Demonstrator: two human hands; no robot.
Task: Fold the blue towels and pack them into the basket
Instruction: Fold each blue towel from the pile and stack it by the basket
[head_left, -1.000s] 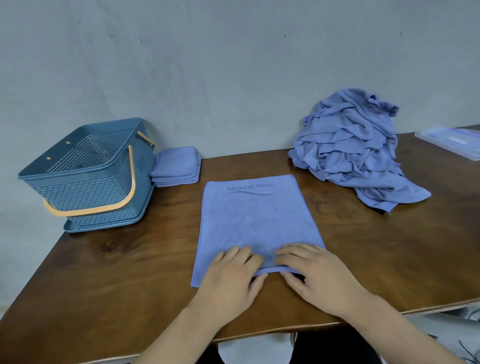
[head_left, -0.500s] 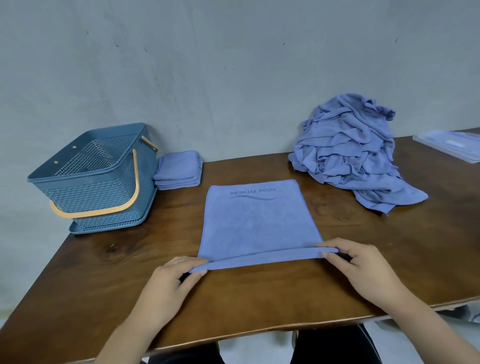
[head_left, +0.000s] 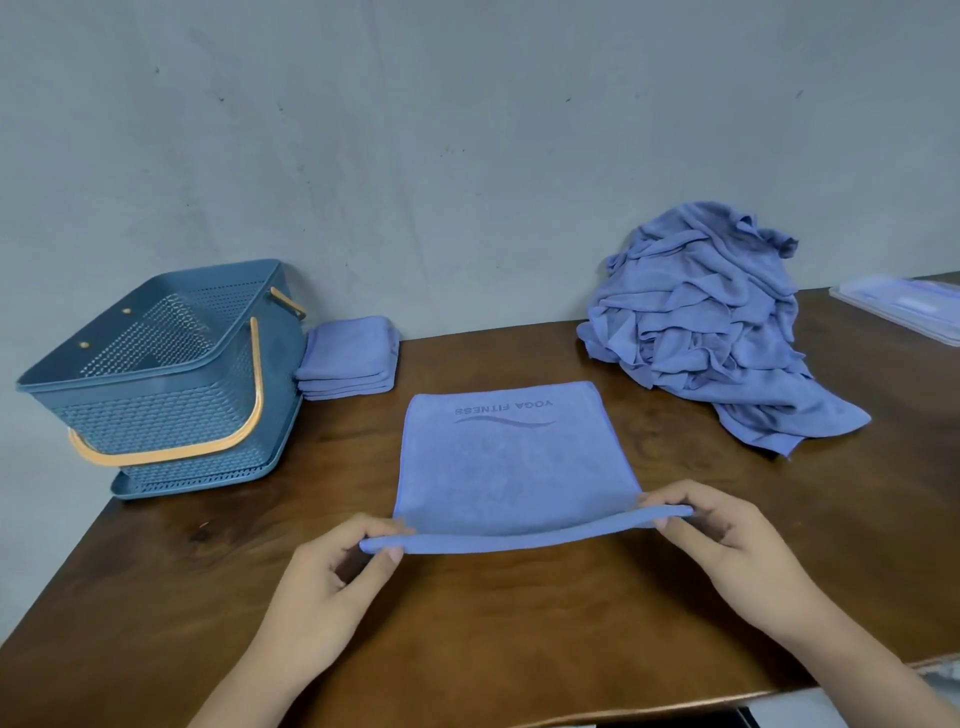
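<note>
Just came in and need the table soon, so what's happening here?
A person is folding blue towels. The left hand and right hand each pinch a near corner of a towel lying on the table, its near edge lifted. A folded stack sits beside the basket; no towels show inside it. An unfolded pile waits at the far right.

Desk (head_left: 519, 634), wooden: 1.
Basket (head_left: 156, 421), blue plastic, far left corner: 1, fitted with orange handles (head_left: 171, 453): 2.
Single towel (head_left: 514, 462), blue, printed YOGA FITNESS, middle of the desk: 1.
Stack of folded towels (head_left: 350, 351), far edge, just beside the basket: 1 stack; several layers show, towel count cannot be told.
Heap of unfolded towels (head_left: 711, 332), far edge toward the right: 1 heap; towels in it cannot be counted.
Flat clear plastic item (head_left: 904, 306), far right corner: 1.
Hands, near edge: 2, left hand (head_left: 322, 577) and right hand (head_left: 727, 545).
</note>
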